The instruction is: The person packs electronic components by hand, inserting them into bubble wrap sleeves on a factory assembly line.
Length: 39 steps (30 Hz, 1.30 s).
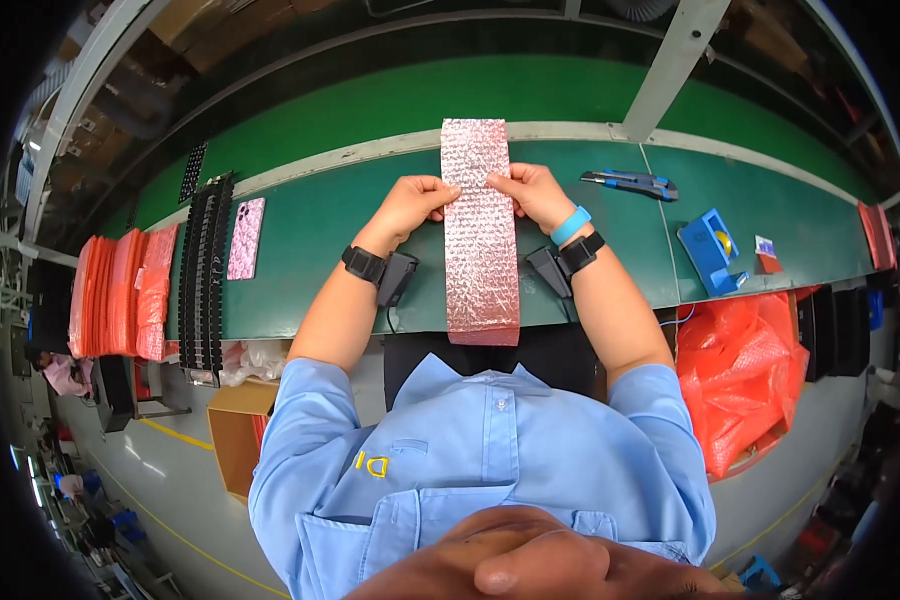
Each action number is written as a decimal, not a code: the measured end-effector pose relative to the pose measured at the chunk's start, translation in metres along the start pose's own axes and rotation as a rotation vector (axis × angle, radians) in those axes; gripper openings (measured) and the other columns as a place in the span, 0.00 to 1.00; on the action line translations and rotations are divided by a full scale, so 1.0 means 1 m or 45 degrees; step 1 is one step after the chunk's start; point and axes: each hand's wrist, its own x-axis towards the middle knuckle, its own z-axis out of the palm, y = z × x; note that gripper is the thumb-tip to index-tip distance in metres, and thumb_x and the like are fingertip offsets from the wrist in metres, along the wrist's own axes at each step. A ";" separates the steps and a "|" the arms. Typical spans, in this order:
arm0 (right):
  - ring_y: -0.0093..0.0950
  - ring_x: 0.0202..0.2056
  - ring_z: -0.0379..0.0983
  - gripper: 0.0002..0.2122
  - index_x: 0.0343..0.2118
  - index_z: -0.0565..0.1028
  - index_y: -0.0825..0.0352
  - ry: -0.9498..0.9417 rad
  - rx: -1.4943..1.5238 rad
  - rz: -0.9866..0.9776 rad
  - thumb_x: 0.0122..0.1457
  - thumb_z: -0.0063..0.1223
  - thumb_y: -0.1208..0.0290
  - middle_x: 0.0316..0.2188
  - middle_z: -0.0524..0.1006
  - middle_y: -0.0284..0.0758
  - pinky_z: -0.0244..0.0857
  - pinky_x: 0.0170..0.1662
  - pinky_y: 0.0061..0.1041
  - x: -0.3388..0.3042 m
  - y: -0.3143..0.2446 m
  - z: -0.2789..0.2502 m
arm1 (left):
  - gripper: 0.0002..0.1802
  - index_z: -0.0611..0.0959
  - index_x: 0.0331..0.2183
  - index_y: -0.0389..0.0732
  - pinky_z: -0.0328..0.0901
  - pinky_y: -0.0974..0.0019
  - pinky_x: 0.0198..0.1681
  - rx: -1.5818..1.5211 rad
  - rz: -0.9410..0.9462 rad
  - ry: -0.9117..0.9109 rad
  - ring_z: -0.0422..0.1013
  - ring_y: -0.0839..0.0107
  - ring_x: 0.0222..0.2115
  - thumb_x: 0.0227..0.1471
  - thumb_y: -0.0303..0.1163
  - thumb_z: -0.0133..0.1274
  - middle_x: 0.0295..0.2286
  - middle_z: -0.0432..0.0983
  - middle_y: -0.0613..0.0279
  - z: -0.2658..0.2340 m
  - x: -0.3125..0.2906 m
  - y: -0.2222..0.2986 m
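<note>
A long strip of shiny pinkish-silver foil bubble wrap [481, 250] lies across the green bench, its lower end hanging over the near edge. Its left edge is pinched between the thumb and fingers of my left hand [414, 207]. Opposite, my right hand [536, 194] pinches the right edge at about the same height. Both hands are closed on the strip, with some fingertips hidden behind it. A black strap with a dark box sits on each wrist, and the right one also wears a light-blue band [570, 226].
Left on the bench [370, 310] are stacked red bubble-wrap sheets [120, 290], a long black slotted strip [204, 270] and a pink patterned phone [246, 238]. To the right lie a blue-black utility knife [631, 184] and a blue tape dispenser [705, 250]. Red bubble wrap [735, 380] fills a box below.
</note>
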 end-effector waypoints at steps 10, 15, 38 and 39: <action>0.09 0.19 0.65 0.07 0.33 0.79 0.65 0.052 0.043 -0.044 0.59 0.57 0.67 0.22 0.76 0.23 0.55 0.20 0.11 -0.001 0.001 0.000 | 0.11 0.84 0.29 0.38 0.61 0.80 0.28 -0.003 0.001 0.032 0.66 0.85 0.23 0.54 0.37 0.59 0.25 0.76 0.72 0.000 -0.001 0.003; 0.12 0.23 0.69 0.06 0.34 0.79 0.66 0.070 0.154 -0.069 0.59 0.57 0.70 0.26 0.77 0.25 0.61 0.25 0.12 0.006 0.002 -0.005 | 0.10 0.84 0.28 0.37 0.61 0.78 0.26 0.047 0.064 -0.060 0.65 0.85 0.21 0.52 0.34 0.61 0.23 0.76 0.72 0.000 -0.004 0.001; 0.16 0.33 0.72 0.07 0.37 0.78 0.69 0.183 0.254 -0.320 0.59 0.58 0.72 0.33 0.79 0.28 0.66 0.39 0.17 0.010 0.009 -0.007 | 0.09 0.85 0.30 0.39 0.62 0.78 0.27 0.136 0.041 -0.140 0.66 0.86 0.23 0.52 0.34 0.61 0.24 0.78 0.73 0.013 -0.011 0.002; 0.16 0.33 0.72 0.07 0.37 0.78 0.69 0.181 0.255 -0.319 0.59 0.58 0.72 0.33 0.79 0.28 0.66 0.39 0.17 0.010 0.009 -0.007 | 0.09 0.85 0.29 0.39 0.62 0.78 0.27 0.134 0.044 -0.138 0.66 0.86 0.23 0.52 0.34 0.61 0.24 0.77 0.73 0.013 -0.011 0.003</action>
